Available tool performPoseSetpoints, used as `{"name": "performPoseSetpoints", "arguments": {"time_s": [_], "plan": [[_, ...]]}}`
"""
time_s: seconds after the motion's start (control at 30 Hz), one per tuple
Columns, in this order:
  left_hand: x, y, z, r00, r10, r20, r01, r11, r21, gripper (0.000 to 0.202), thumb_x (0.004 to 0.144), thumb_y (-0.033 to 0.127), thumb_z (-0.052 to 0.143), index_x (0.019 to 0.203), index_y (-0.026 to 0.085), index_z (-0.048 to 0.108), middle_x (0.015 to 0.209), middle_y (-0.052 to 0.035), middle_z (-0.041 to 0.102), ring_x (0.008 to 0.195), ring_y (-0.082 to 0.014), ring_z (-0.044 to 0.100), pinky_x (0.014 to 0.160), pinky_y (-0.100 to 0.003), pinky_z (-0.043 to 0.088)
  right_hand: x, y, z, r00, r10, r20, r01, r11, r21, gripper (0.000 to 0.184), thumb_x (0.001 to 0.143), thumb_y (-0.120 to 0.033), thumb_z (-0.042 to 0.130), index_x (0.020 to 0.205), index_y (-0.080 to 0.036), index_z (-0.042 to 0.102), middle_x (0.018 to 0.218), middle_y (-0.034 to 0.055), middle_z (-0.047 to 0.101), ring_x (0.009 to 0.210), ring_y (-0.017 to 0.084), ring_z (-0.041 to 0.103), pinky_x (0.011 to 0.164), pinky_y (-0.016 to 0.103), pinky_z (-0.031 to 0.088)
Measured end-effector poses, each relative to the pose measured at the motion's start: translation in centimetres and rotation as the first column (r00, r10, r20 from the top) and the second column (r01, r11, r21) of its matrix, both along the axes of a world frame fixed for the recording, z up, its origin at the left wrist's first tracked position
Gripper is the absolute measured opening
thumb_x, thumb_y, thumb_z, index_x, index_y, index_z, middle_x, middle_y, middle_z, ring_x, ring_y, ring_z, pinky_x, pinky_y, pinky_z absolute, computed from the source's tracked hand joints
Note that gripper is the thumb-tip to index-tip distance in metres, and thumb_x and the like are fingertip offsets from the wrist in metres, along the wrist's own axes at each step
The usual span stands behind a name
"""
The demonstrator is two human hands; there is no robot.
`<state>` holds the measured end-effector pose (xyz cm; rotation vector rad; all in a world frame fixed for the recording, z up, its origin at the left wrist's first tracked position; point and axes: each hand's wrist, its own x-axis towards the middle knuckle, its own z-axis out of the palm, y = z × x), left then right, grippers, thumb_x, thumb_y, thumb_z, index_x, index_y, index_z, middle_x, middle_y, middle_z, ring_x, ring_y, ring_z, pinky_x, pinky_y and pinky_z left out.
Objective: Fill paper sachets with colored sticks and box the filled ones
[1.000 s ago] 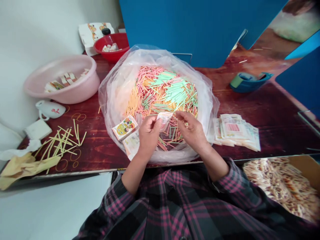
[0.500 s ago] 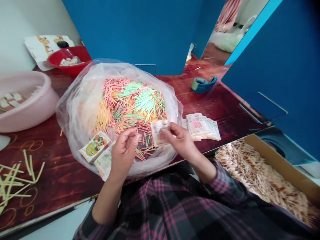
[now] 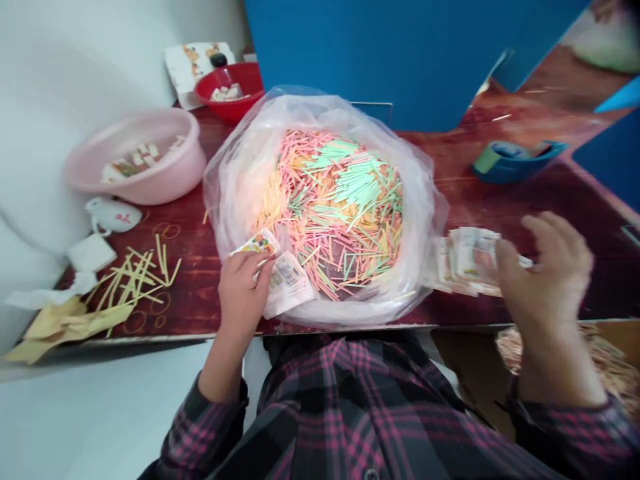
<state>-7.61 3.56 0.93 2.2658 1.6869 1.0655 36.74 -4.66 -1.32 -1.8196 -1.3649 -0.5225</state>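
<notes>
A clear plastic bag [image 3: 235, 173] lies open on the table, holding a heap of thin pink, green and orange sticks [image 3: 340, 207]. My left hand [image 3: 243, 293] rests at the bag's near edge, its fingers curled over printed paper packets [image 3: 287, 283]. Off to the right, my blurred right hand [image 3: 545, 280] hovers at a stack of printed paper slips [image 3: 467, 260], fingers spread and touching its edge. I see nothing clearly held in it.
On the dark red wooden table [image 3: 190, 307] stand a pink basin [image 3: 135, 157] of packets, a red bowl [image 3: 227, 90], a white mug [image 3: 113, 215] and a blue tape dispenser [image 3: 515, 162]. Loose yellow sticks [image 3: 135, 280] lie left. A cardboard box [image 3: 615, 353] sits lower right, beyond a blue partition [image 3: 400, 60].
My right hand has moved from over the bag to the stack on the right, and the packet it held is no longer visible. My left hand has dropped onto the packets.
</notes>
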Motion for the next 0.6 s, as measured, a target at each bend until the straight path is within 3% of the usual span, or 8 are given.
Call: {"name": "performPoseSetpoints", "arguments": {"time_s": [0.07, 0.1, 0.23, 0.4, 0.5, 0.6], "plan": [[-0.6, 0.4, -1.1, 0.993, 0.02, -0.12, -0.022, 1.0, -0.017, 0.018, 0.093, 0.037, 0.067, 0.098, 0.024, 0.079, 0.1, -0.0085, 0.074, 0.1, -0.0283, 0.066, 0.093, -0.045, 0.05, -1.8, 0.4, 1.2, 0.999, 0.047, -0.015, -0.045, 0.995, 0.084, 0.037, 0.089, -0.038, 0.067, 0.124, -0.031, 0.075, 0.129, 0.0175, 0.074, 0.122, 0.041, 0.069, 0.101, 0.061, 0.053], [-0.8, 0.5, -1.7, 0.986, 0.012, -0.166, -0.019, 0.999, -0.039, 0.018, 0.092, 0.036, 0.068, 0.099, 0.024, 0.079, 0.102, -0.0091, 0.074, 0.1, -0.0289, 0.065, 0.092, -0.045, 0.049, -3.1, 0.7, 1.9, 0.991, 0.119, -0.065, -0.118, 0.993, 0.022, 0.036, 0.092, -0.035, 0.066, 0.127, -0.035, 0.073, 0.132, 0.014, 0.073, 0.123, 0.036, 0.07, 0.102, 0.056, 0.054], [-0.4, 0.3, -3.0, 0.964, -0.008, -0.265, -0.017, 0.996, -0.091, 0.016, 0.094, 0.031, 0.066, 0.093, 0.023, 0.079, 0.099, -0.0092, 0.073, 0.099, -0.0292, 0.062, 0.09, -0.044, 0.046, -9.7, 2.0, 3.5, 0.912, 0.376, -0.164, -0.368, 0.927, 0.077, 0.024, 0.093, -0.027, 0.067, 0.115, -0.029, 0.076, 0.123, 0.0134, 0.077, 0.116, 0.027, 0.074, 0.104, 0.049, 0.056], [0.2, -0.7, -2.7, 0.957, 0.017, -0.29, -0.05, 0.993, -0.108, 0.018, 0.093, 0.038, 0.07, 0.099, 0.023, 0.079, 0.102, -0.0099, 0.074, 0.102, -0.0312, 0.06, 0.089, -0.045, 0.041, -16.0, 3.4, 2.9, 0.708, 0.651, -0.274, -0.667, 0.744, 0.045, 0.023, 0.096, -0.02, 0.065, 0.115, -0.028, 0.074, 0.126, 0.0094, 0.076, 0.121, 0.025, 0.072, 0.114, 0.055, 0.047], [0.6, -1.3, -2.6, 0.956, 0.007, -0.294, -0.043, 0.992, -0.118, 0.016, 0.094, 0.037, 0.069, 0.098, 0.024, 0.077, 0.1, -0.0081, 0.074, 0.101, -0.0289, 0.06, 0.089, -0.043, 0.039, -18.0, 4.1, 2.2, 0.632, 0.734, -0.248, -0.756, 0.655, 0.012, 0.022, 0.097, -0.016, 0.063, 0.112, -0.027, 0.074, 0.12, 0.0079, 0.079, 0.115, 0.022, 0.074, 0.117, 0.053, 0.043], [0.9, -1.4, -2.9, 0.949, -0.002, -0.314, -0.036, 0.993, -0.115, 0.014, 0.096, 0.031, 0.067, 0.088, 0.023, 0.075, 0.093, -0.0064, 0.073, 0.096, -0.0267, 0.061, 0.087, -0.042, 0.039, -19.3, 4.9, 1.5, 0.57, 0.782, -0.251, -0.812, 0.583, -0.027, 0.02, 0.098, -0.017, 0.06, 0.108, -0.025, 0.075, 0.111, 0.0068, 0.082, 0.107, 0.021, 0.076, 0.111, 0.045, 0.049]]}}
